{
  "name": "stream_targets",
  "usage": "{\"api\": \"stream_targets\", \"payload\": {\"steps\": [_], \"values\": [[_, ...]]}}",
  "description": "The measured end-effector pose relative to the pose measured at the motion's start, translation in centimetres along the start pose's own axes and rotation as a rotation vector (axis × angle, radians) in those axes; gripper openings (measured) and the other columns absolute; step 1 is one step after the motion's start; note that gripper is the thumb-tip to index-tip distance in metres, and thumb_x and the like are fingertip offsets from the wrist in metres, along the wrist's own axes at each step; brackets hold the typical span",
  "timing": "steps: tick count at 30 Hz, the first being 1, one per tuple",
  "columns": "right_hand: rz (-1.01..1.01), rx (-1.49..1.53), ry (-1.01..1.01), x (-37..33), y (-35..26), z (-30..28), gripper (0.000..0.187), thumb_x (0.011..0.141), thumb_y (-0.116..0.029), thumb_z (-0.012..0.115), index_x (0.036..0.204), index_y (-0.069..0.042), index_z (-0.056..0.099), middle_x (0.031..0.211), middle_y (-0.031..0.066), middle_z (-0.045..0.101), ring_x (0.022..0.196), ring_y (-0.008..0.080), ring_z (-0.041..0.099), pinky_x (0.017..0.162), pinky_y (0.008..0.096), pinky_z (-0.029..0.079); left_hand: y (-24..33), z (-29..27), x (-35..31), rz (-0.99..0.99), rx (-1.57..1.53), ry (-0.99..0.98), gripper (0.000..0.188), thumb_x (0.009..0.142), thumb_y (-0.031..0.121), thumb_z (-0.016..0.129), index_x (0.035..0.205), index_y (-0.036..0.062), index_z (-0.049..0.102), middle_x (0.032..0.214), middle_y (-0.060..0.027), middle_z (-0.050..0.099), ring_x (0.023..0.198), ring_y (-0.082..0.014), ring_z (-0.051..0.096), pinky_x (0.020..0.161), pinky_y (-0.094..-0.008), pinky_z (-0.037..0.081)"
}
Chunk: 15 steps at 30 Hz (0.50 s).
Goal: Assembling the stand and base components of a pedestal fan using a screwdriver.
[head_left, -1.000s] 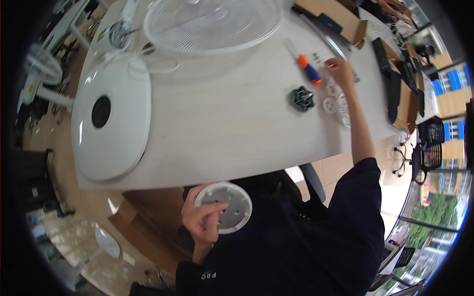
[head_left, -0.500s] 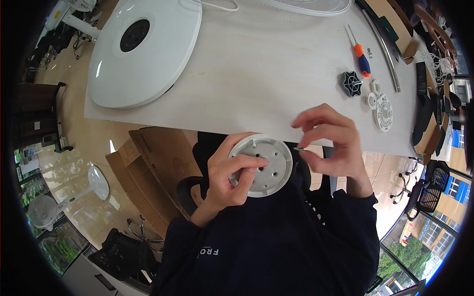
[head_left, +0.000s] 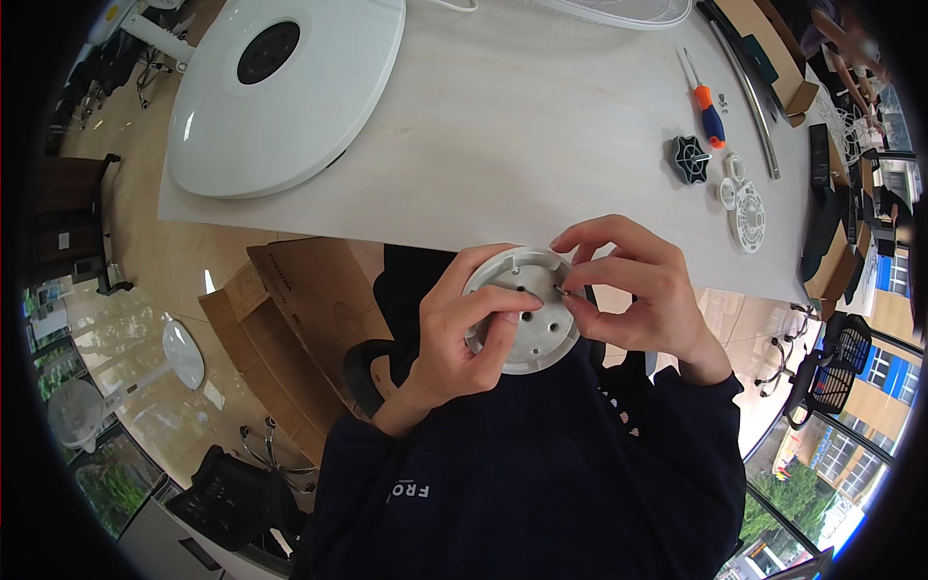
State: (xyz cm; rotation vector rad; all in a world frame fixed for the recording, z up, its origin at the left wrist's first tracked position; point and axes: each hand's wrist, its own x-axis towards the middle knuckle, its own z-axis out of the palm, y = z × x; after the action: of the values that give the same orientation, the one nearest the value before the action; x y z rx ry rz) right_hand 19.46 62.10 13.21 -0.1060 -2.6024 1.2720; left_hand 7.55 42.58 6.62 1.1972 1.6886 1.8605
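In front of my body, just off the table's near edge, my left hand [head_left: 462,327] grips a round white plastic cover [head_left: 543,340] with a raised rim and several holes. Its thumb and index finger lie over the inside face. My right hand [head_left: 638,290] pinches a small metal screw [head_left: 562,290] between thumb and index finger. The screw is at one of the holes on the cover's right side; how deep it sits I cannot tell. My right middle finger and the others arch above the rim.
A large white round base [head_left: 329,126] lies at the table's left. To the right are a screwdriver [head_left: 709,114], a dark star-shaped knob [head_left: 690,159], white plastic parts [head_left: 748,217] and a metal tube [head_left: 749,92]. A white fan grille [head_left: 628,12] is at the back. Cardboard [head_left: 280,314] stands below left.
My right hand has moved left with the screw, from beside the cover to one of its holes. The cover has shifted slightly right and up in my left hand.
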Motion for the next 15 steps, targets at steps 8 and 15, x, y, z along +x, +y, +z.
{"api": "stream_targets", "payload": {"steps": [8, 15], "values": [[0.049, -0.022, -0.017, 0.5, -0.88, 0.19, 0.022, 0.072, 0.006, 0.082, 0.091, -0.002, 0.077, 0.117, 0.0115, 0.072, 0.088, 0.02, 0.071, 0.069, 0.0325, 0.061, 0.02, -0.12, 0.08, 0.013, 0.002, -0.003, 0.021, 0.083, -0.004, 0.064, 0.097, 0.0026, 0.078, 0.122, -0.0256, 0.068, 0.104, -0.0343, 0.074, 0.089, -0.0385, 0.059], [0.0, -0.026, -0.025, 0.43, -0.53, 0.15, 0.02, 0.077, 0.001, 0.086, 0.096, -0.004, 0.08, 0.114, 0.0097, 0.074, 0.087, 0.021, 0.072, 0.068, 0.0329, 0.062, -0.09, -0.25, 0.07, 0.013, -0.013, 0.001, 0.021, 0.083, -0.005, 0.064, 0.097, 0.0026, 0.078, 0.122, -0.0257, 0.068, 0.104, -0.0343, 0.074, 0.089, -0.0385, 0.059]]}}
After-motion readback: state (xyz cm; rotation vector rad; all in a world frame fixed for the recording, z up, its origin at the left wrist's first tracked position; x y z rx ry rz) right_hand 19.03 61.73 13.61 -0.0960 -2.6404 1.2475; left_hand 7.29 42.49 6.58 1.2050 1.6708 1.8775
